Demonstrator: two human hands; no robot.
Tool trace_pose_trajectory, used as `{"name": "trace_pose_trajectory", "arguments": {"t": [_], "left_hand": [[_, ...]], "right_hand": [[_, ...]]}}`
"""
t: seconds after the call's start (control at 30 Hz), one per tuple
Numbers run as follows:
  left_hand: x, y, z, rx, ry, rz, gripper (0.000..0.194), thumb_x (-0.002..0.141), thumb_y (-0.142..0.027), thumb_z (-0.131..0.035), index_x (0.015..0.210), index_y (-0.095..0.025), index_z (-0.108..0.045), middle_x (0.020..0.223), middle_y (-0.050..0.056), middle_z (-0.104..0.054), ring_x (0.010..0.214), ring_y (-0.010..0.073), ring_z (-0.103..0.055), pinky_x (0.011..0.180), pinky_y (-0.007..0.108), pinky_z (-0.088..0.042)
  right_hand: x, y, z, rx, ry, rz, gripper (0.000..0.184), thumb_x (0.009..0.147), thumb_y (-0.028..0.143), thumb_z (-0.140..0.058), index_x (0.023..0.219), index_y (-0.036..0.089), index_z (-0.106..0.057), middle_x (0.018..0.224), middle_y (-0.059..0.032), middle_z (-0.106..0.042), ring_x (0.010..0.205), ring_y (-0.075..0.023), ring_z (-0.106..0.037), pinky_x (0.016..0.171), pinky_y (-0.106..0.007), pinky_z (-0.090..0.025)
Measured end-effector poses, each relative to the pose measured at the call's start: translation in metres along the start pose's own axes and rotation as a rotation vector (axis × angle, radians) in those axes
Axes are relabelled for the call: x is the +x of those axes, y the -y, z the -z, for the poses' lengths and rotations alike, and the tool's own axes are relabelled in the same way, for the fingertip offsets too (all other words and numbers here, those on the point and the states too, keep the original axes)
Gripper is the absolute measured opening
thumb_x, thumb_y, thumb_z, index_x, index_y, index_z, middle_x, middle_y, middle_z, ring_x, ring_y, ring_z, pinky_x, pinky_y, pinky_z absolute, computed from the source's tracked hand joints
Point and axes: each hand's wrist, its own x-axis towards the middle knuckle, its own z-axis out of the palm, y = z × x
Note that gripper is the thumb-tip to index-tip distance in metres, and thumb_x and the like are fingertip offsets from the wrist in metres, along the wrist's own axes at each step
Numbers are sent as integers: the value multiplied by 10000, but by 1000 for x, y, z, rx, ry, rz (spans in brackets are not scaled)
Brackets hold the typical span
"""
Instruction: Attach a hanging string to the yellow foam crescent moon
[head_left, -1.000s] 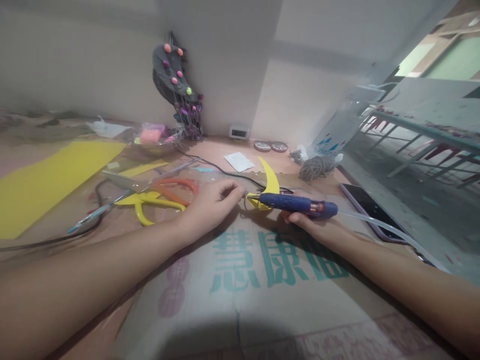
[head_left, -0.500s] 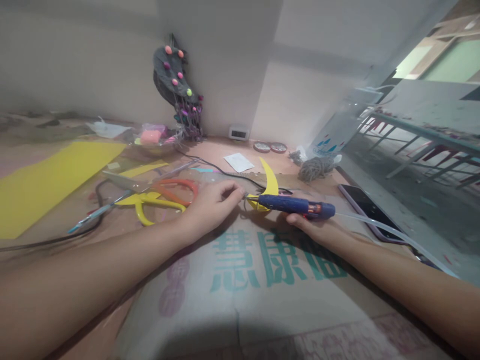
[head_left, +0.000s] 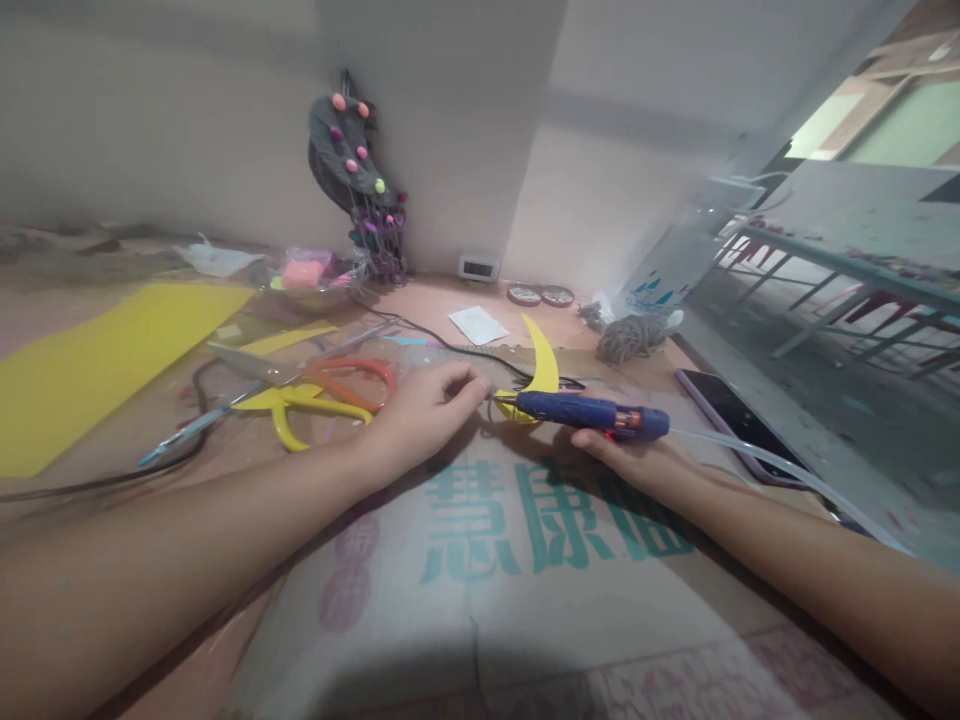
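Left hand [head_left: 427, 410], centre, had fingers set narrow at the nozzle; any grip could not be told. Right hand [head_left: 626, 455], right of centre, held the blue plastic glue gun [head_left: 570, 408]. Yellow flat crescent [head_left: 543, 365], centre, appeared cut out; gluing was unverified.

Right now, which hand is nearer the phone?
Right. The right hand, holding the blue glue gun, is just left of the phone. The left hand is farther left, beyond the gun's tip end.
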Motion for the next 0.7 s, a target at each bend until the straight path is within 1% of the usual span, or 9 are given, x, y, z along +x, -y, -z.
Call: {"name": "trace_pose_trajectory", "arguments": {"t": [0.17,0.3,0.43,0.53,0.7], "left_hand": [[0,0,0,1,6,0,307,938,-361,-435,717,-175,-538,731,-14,-563,756,165,-547,684,270,-389],[1,1,0,-12,7,-7,301,941,-359,-436,729,-174,-545,737,-15,-567,762,163,-548,681,265,-385],[2,1,-1,-11,3,-13,310,940,-359,-442,711,-171,-534,725,-16,-557,754,161,-540,675,264,-380],[2,2,-1,-7,4,-14,309,942,-359,-444,715,-171,-537,725,-18,-557,748,158,-538,676,264,-379],[1,1,0,-12,4,-5,305,944,-357,-446,722,-171,-542,729,-19,-560,754,157,-541,680,262,-382]], "right_hand": [[-1,0,1,-16,12,8,386,808,535,-668,1047,235,-707,1028,-70,-728,954,-279,-682,876,-396,-569],[0,0,-1,3,9,51,333,829,492,-667,1054,249,-702,1019,-47,-733,938,-255,-687,870,-369,-570],[1,-3,-1,-2,-14,108,317,825,496,-671,1039,264,-701,982,-28,-736,895,-248,-697,828,-365,-589],[2,-7,0,-33,8,146,305,830,478,-672,1040,258,-700,975,-26,-736,873,-242,-701,811,-365,-597],[0,-6,1,-32,3,119,315,836,488,-663,1043,251,-691,980,-32,-734,897,-243,-697,832,-367,-587]]}}
